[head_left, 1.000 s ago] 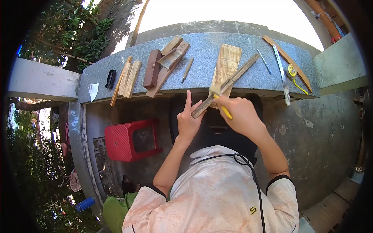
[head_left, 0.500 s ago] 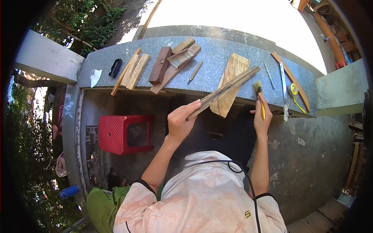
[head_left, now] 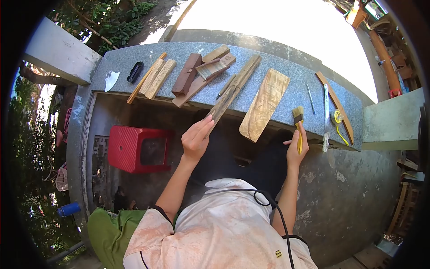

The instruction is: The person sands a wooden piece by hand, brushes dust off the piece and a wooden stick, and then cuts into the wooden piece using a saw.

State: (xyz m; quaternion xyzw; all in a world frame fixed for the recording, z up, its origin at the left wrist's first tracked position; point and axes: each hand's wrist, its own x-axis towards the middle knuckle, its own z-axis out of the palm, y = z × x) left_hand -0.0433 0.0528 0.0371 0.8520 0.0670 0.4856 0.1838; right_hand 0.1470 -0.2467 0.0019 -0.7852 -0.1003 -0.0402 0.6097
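Note:
My left hand (head_left: 196,138) is closed around the near end of a dark-streaked wooden strip (head_left: 242,78), which slants up and away over the granite-like worktop (head_left: 156,49). Just left of the strip is a slim pointed tool (head_left: 225,88), partly overlapped by it. In my right hand (head_left: 296,148) is a paintbrush (head_left: 299,117) with a yellow handle, its pale bristles pointing away from me. Between my hands, a broad flat board (head_left: 266,105) lies with its near end jutting past the worktop's edge.
Left on the worktop are a white mask (head_left: 112,80), a black object (head_left: 135,72), wooden sticks (head_left: 159,78) and brown wooden blocks (head_left: 187,74). Right are a thin pen-like tool (head_left: 310,98), a ruler (head_left: 326,103), a tape measure (head_left: 336,117) and a wooden slat (head_left: 338,107). A red stool (head_left: 123,148) stands below.
My left hand has swung the strip leftward, off the board and over beside the pointed tool. My right hand, still with the paintbrush, has come slightly closer to me.

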